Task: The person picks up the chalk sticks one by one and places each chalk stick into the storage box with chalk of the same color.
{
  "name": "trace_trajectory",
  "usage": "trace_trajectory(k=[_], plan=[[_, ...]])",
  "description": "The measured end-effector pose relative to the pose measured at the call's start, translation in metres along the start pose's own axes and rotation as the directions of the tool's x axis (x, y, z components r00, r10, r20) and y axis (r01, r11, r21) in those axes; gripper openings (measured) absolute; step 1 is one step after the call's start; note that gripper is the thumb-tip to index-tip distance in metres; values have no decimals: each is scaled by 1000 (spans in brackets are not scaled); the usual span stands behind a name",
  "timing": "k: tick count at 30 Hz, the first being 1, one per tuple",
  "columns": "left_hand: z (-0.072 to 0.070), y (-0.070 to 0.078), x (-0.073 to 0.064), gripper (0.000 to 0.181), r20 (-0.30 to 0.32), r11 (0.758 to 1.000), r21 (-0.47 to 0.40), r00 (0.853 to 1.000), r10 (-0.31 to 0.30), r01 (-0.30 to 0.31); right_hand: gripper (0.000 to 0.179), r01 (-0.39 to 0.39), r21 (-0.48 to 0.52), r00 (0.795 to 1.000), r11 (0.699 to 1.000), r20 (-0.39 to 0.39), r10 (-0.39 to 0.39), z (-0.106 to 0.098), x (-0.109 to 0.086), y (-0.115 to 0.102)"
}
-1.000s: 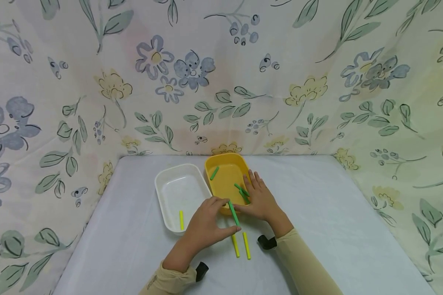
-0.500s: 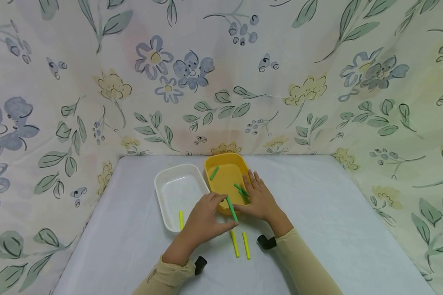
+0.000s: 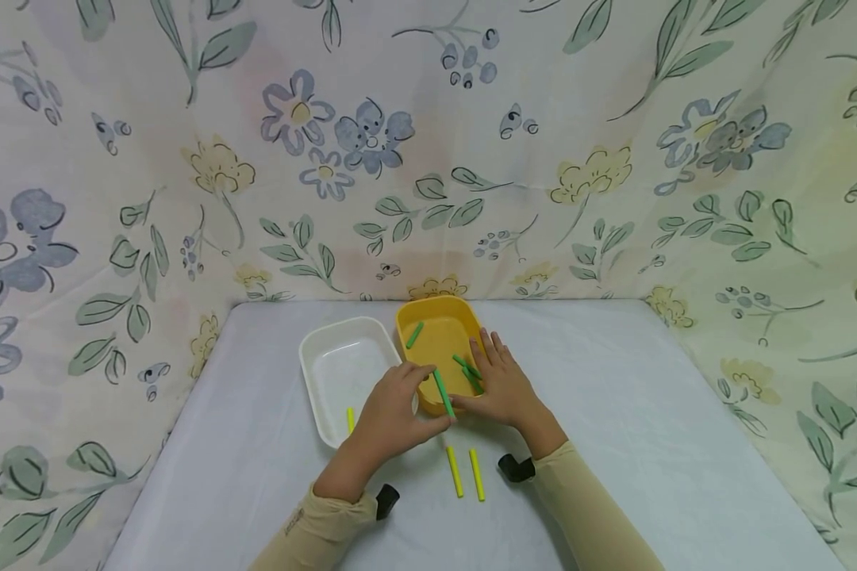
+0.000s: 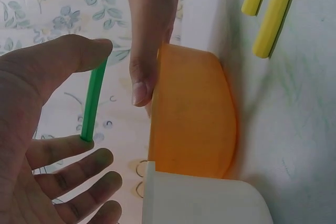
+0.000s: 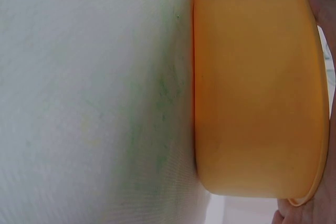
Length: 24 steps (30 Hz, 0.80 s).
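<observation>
Thumb and index finger of my left hand pinch a green stick by its two ends, above the near edge of the yellow tray. The other fingers stay spread beneath it in the left wrist view. My right hand rests with spread, straight fingers on the tray's right rim, its thumb at the near rim. Inside the yellow tray lie one green stick at the far left and a few more green sticks beside the right hand.
A white tray stands left of the yellow one, with a yellow stick in it, partly hidden by the left hand. Two yellow sticks lie on the white cloth in front. A floral curtain hangs behind.
My left hand has moved slightly up and left in the head view, carrying the green stick farther over the yellow tray. My right hand keeps its place on the rim.
</observation>
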State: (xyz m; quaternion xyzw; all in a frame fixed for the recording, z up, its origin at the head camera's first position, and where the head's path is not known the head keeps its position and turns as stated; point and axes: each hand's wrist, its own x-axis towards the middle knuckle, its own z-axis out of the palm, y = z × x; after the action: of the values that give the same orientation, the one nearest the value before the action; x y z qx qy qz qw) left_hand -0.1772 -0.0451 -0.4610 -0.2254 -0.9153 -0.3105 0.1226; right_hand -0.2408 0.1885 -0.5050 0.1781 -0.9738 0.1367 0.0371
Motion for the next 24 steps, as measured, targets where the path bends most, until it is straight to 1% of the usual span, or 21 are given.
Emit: trace_trajectory(k=[4, 7, 13, 18, 24], plan=[[-3, 1, 3, 76, -2, 1000, 21, 1000, -12, 12, 118, 16, 4, 1000, 1000, -8, -16, 0, 0, 0], [-2, 1, 6, 77, -9, 999, 22, 999, -36, 36, 118, 18, 3, 1000, 1000, -12, -18, 0, 0, 0], [1, -1, 13, 78, -16, 994, 35, 995, -102, 103, 119, 1, 2, 1000, 1000, -4, -1, -1, 0, 0], [5, -1, 19, 80, -27, 989, 57, 990, -138, 140, 119, 5, 12, 1000, 1000, -16, -5, 0, 0, 1], [10, -1, 23, 83, -62, 979, 88, 982, -179, 184, 118, 13, 13, 999, 1000, -35, -13, 1, 0, 0]])
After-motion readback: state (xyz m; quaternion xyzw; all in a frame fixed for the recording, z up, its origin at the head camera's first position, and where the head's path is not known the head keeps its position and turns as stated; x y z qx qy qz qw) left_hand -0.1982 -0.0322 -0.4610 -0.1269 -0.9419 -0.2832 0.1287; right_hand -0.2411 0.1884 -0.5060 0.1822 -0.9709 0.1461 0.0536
